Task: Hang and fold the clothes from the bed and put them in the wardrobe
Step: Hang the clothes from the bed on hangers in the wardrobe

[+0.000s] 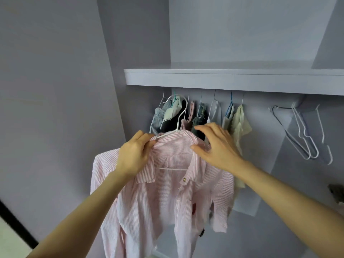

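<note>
Inside the pale lilac wardrobe (55,90), under its shelf (223,79), both hands held the pink striped shirt (167,192) on a white hanger (178,116), left hand (134,155) pinching the collar, right hand (216,144) gripping the shoulder, hung clothes (186,116) and spare hangers (305,135) behind.

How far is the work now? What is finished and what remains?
Done: several garments already hang under the wardrobe shelf. In hand: the left hand and right hand hold the pink striped shirt on a white hanger, not yet hooked up. Spare empty hangers wait; the bed is out of view.
</note>
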